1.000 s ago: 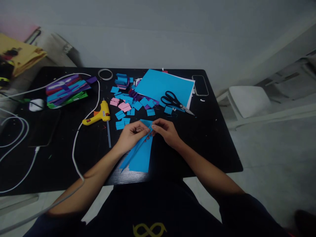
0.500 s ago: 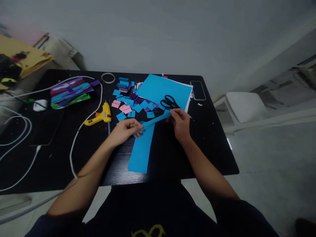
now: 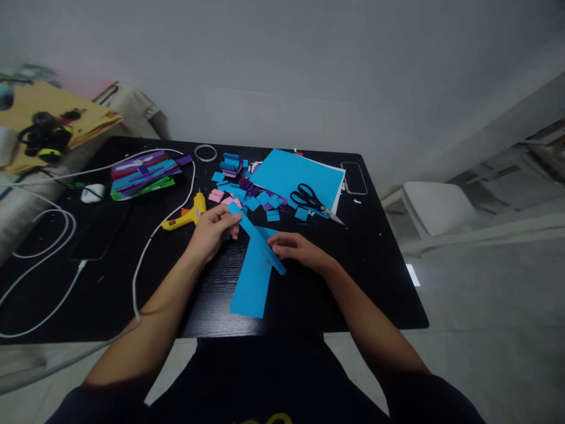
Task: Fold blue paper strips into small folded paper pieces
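My left hand (image 3: pixel 213 231) pinches the upper end of a narrow blue paper strip (image 3: pixel 252 233). The strip slants down to the right, and my right hand (image 3: pixel 301 249) has its bent fingers on it near the lower end, with some fingertips behind it. Beneath the strip, a wider blue paper piece (image 3: pixel 249 294) lies on the black table (image 3: pixel 344 282). Beyond my hands, black-handled scissors (image 3: pixel 315 204) rest partly on a large blue sheet (image 3: pixel 295 174), their blades pointing right.
Left of my hands lies a yellow glue gun (image 3: pixel 188 217). Small blue squares (image 3: pixel 252 203) and pink pieces (image 3: pixel 216 195) are scattered near the middle. A bundle of coloured strips (image 3: pixel 143 172), a white cable (image 3: pixel 140 259) and a phone (image 3: pixel 354 178) also occupy the table.
The strip has swung from rising rightward to sloping down rightward. My right hand has moved down and left, away from the scissors, whose blades now show. The view has shifted slightly.
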Demonstrator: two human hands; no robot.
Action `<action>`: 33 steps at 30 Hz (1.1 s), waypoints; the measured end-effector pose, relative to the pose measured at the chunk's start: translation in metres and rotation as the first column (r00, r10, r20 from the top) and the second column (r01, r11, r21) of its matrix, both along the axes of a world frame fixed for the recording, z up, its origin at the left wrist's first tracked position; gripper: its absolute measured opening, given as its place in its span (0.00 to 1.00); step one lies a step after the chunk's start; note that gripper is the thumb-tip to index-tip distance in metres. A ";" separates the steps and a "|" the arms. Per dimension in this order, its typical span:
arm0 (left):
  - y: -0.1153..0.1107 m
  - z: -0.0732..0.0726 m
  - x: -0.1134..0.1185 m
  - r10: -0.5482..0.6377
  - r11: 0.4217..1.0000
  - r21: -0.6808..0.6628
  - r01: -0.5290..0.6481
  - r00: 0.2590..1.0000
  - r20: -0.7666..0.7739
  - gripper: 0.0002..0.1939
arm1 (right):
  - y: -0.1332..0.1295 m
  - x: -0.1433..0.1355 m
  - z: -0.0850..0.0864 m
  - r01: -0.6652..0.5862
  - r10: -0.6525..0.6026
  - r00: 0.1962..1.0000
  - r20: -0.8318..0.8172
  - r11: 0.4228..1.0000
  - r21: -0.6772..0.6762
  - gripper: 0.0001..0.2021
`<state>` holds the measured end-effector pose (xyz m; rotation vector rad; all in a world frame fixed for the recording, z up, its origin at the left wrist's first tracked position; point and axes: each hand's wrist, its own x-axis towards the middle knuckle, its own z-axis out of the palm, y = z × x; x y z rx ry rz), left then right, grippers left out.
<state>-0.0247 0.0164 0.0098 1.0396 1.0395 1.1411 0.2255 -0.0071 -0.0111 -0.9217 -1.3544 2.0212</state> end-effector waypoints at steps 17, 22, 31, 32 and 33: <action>-0.027 0.004 0.028 -0.221 0.975 0.015 0.224 0.969 -0.111 0.18 | -0.021 -0.027 0.007 0.319 -0.320 0.946 -0.049 0.947 -0.025 0.21; -0.031 0.002 0.031 -0.140 0.989 0.021 0.145 0.976 -0.166 0.18 | -0.025 -0.028 0.007 0.322 -0.322 0.947 -0.008 0.947 -0.015 0.21; -0.033 0.003 0.030 -0.148 0.987 0.038 0.157 0.973 -0.175 0.18 | -0.026 -0.028 0.009 0.334 -0.334 0.942 -0.013 0.942 0.014 0.19; -0.033 0.003 0.030 -0.151 0.987 0.035 0.159 0.973 -0.172 0.18 | -0.026 -0.028 0.008 0.341 -0.341 0.940 -0.013 0.940 0.015 0.19; -0.032 0.003 0.030 -0.152 0.987 0.033 0.159 0.974 -0.170 0.18 | -0.026 -0.028 0.008 0.349 -0.349 0.937 -0.013 0.937 0.018 0.19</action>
